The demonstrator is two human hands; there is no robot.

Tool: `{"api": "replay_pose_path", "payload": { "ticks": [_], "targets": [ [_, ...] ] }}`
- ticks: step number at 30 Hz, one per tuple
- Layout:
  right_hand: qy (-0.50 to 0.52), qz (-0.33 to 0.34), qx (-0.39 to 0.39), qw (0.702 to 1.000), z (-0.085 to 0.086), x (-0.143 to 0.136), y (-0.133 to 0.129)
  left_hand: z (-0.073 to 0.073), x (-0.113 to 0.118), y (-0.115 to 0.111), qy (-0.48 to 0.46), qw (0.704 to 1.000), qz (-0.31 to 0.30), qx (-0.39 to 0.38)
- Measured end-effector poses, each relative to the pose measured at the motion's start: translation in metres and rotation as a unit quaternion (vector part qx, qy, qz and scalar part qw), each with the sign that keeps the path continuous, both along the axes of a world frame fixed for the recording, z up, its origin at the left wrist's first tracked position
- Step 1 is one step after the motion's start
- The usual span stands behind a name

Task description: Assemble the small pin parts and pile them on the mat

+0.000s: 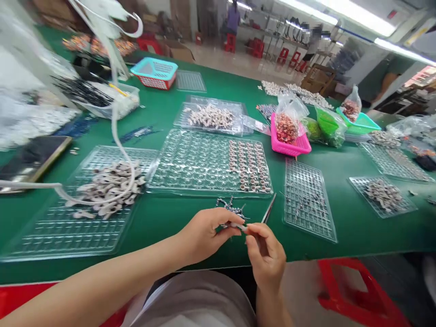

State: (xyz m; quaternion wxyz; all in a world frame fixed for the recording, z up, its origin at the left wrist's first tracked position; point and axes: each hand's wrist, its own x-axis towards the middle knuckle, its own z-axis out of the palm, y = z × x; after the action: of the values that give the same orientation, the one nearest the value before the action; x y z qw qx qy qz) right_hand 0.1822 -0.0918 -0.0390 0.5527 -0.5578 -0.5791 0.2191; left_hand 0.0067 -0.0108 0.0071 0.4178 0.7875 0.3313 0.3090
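Observation:
My left hand (209, 234) pinches a small whitish plastic part (241, 226) between thumb and fingertips, above the front edge of the green table. My right hand (267, 254) meets it from the right, thumb and forefinger closed at the part's other end. Metal tweezers (269, 210) stick out beyond my right hand; whether they are gripped or lying on the table I cannot tell. Just behind my left fingers lies a small heap of dark, thin pieces (231, 208). Farther back sits a clear blister tray (190, 159), its right-hand columns filled with small whitish parts with copper-coloured centres (250, 165).
At left, a clear tray (98, 245) bears a pile of whitish parts (112, 188), crossed by a white cable (116, 122). Another tray (308, 195) with dark bits lies to the right. Behind stand a pink basket (291, 147) and a blue basket (155, 68).

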Motion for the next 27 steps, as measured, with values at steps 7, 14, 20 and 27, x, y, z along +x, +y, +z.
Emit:
{"api": "replay_pose_path", "payload": {
  "ticks": [7,14,20,27],
  "targets": [
    [0.019,-0.014,-0.03,0.999,-0.003,0.005,0.003,0.034,-0.06,0.014,0.111,0.985,0.116,0.06],
    [0.052,0.006,-0.031,0.998,0.0,-0.002,0.004,0.016,-0.189,0.045,0.383,0.828,0.359,0.199],
    [0.032,0.024,-0.02,0.999,-0.004,-0.001,0.005,0.015,-0.177,0.061,0.404,0.815,0.326,0.256],
    [0.001,0.044,-0.005,0.999,-0.005,-0.001,0.007,0.012,-0.04,0.107,0.3,0.926,0.103,0.205]
  ]
}}
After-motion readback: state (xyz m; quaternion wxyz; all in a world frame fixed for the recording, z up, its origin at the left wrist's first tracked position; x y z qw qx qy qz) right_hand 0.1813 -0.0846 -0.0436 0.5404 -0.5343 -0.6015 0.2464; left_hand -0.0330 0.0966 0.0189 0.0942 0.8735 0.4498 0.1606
